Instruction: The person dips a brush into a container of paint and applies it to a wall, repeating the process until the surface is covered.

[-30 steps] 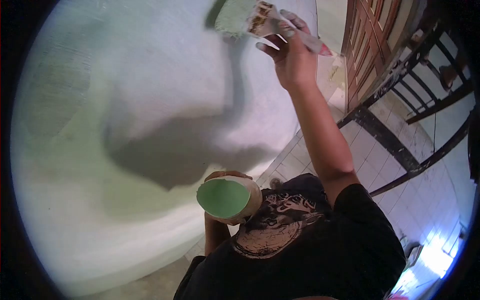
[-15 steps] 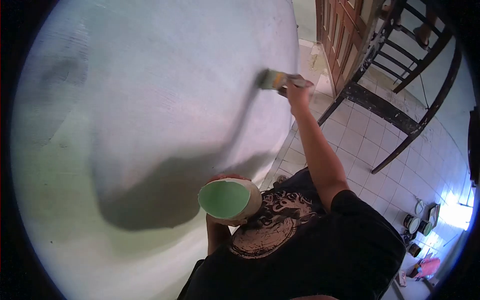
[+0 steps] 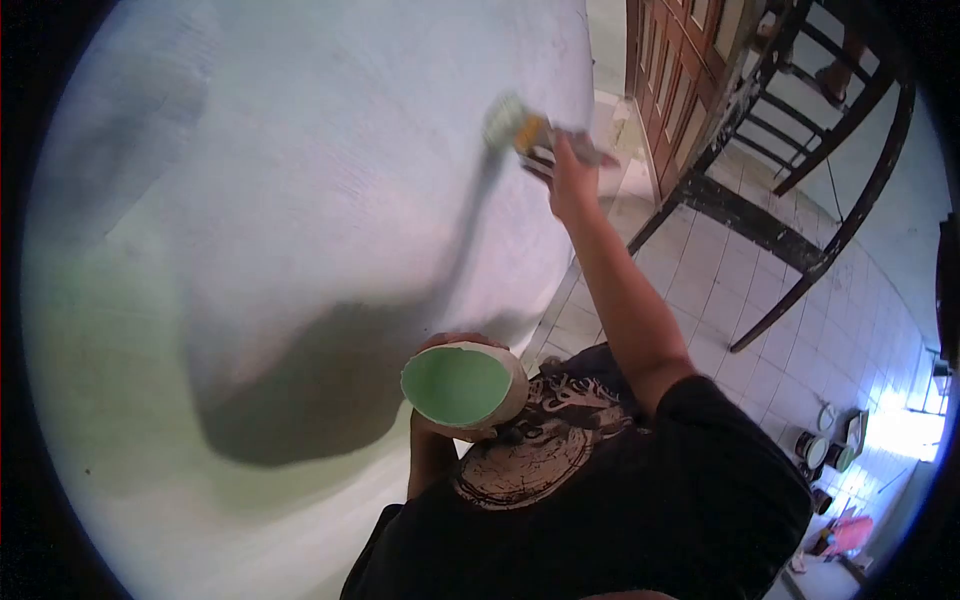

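Note:
My right hand [image 3: 573, 180] is closed round the handle of a wide paintbrush [image 3: 530, 132], its bristles pale with paint and blurred by motion. The bristles overlap the whitish wall [image 3: 350, 180] in this view, and a long shadow of brush and arm falls below them. Against my chest, my left hand [image 3: 450, 432] is wrapped round a tub of paint [image 3: 515, 390], its fingers partly hidden behind it. Light green paint [image 3: 455, 385] shows inside its uneven rim. Greenish patches [image 3: 120, 330] mark the wall at the left.
A dark, paint-spotted wooden chair [image 3: 760, 230] stands on the tiled floor [image 3: 690, 270] to the right. Behind it is a brown panelled door [image 3: 680, 90]. Several paint cans [image 3: 812, 448] and a pink item [image 3: 850, 535] lie at the lower right. Part of a person's leg [image 3: 838, 75] shows beyond the chair.
The brush in my right hand has moved left and upward along the wall, and its bristles now look paler. My left hand keeps the tub nearly in place.

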Demonstrator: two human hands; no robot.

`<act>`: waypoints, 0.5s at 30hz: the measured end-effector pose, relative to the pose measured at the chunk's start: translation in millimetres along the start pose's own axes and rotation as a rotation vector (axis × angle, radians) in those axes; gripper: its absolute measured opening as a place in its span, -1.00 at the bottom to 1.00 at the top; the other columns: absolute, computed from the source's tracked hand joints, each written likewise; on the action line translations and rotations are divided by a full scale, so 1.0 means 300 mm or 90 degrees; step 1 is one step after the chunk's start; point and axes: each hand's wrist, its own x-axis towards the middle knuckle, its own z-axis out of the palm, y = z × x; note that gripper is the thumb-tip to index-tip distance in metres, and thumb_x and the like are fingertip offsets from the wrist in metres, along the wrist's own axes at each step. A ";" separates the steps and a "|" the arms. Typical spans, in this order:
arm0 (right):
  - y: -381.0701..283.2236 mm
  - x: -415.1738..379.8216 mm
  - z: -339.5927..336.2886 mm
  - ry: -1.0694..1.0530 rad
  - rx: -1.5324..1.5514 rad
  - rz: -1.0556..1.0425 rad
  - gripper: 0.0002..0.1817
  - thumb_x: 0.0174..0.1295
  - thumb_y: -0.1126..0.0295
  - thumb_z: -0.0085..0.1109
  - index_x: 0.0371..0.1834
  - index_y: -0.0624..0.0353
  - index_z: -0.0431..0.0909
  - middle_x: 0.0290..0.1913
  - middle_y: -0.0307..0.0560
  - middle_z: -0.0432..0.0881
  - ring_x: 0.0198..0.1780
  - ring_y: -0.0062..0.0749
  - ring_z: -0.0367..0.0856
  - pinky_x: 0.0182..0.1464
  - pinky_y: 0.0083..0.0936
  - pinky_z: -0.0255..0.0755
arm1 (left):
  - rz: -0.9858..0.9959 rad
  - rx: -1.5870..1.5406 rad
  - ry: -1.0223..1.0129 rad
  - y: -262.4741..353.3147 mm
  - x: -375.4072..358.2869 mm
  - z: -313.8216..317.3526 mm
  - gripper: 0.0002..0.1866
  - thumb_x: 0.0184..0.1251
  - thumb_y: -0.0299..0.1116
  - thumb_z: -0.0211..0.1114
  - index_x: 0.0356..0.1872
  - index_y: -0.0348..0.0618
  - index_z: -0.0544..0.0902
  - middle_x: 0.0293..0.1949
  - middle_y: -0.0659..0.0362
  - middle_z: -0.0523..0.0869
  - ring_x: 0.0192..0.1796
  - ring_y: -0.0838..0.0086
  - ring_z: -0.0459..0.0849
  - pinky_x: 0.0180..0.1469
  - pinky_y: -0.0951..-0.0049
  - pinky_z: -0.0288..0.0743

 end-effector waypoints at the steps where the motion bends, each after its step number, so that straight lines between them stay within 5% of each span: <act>1: 0.054 -0.006 -0.081 0.028 -0.065 0.020 -0.77 0.26 0.37 -0.01 -0.06 0.12 0.27 -0.10 -0.02 0.45 -0.14 -0.22 0.57 -0.19 -0.27 0.61 | -0.010 0.008 0.004 0.002 -0.001 -0.004 0.09 -0.67 -0.24 0.70 0.14 -0.19 0.30 0.02 -0.10 0.50 0.03 0.08 0.54 0.00 0.10 0.48; 5: 0.136 0.000 -0.262 0.117 -0.181 0.084 -0.76 0.22 0.44 0.04 -0.09 0.14 0.27 -0.09 -0.04 0.45 -0.13 -0.21 0.58 -0.28 -0.31 0.65 | -0.033 0.037 0.006 -0.005 -0.005 -0.017 0.10 -0.68 -0.25 0.70 0.14 -0.20 0.30 0.02 -0.08 0.50 0.05 0.11 0.53 0.03 0.11 0.46; 7: 0.072 -0.014 -0.165 0.153 -0.158 0.101 -0.81 0.17 0.49 0.05 -0.18 0.22 0.32 -0.14 0.00 0.47 -0.23 -0.26 0.60 -0.35 -0.37 0.66 | -0.042 0.050 0.009 -0.006 -0.014 -0.026 0.10 -0.68 -0.25 0.70 0.14 -0.20 0.30 0.03 -0.07 0.49 0.06 0.13 0.52 0.04 0.12 0.46; 10: -0.115 0.010 0.131 0.057 -0.164 -0.044 -0.92 0.13 0.52 0.07 -0.34 0.25 0.39 -0.31 -0.02 0.50 -0.26 -0.28 0.57 -0.38 -0.39 0.63 | -0.056 0.071 0.012 -0.003 -0.019 -0.035 0.10 -0.69 -0.26 0.70 0.13 -0.21 0.30 0.03 -0.06 0.49 0.08 0.16 0.52 0.06 0.12 0.45; 14: -0.379 0.155 0.412 0.024 -0.337 -0.233 -0.75 0.05 0.44 0.15 -0.21 0.27 0.39 -0.29 -0.03 0.51 -0.25 -0.28 0.56 -0.25 -0.37 0.54 | -0.055 0.038 0.020 0.006 -0.033 -0.027 0.10 -0.68 -0.28 0.70 0.14 -0.21 0.28 0.04 -0.04 0.49 0.09 0.18 0.51 0.08 0.13 0.42; 15: -0.436 0.239 0.460 -0.095 -0.256 -0.229 -0.72 0.05 0.41 0.12 -0.17 0.26 0.39 -0.26 0.00 0.53 -0.21 -0.26 0.56 -0.18 -0.37 0.48 | -0.056 0.022 0.024 0.004 -0.030 -0.027 0.10 -0.68 -0.29 0.69 0.14 -0.22 0.28 0.04 -0.04 0.49 0.09 0.19 0.51 0.09 0.13 0.42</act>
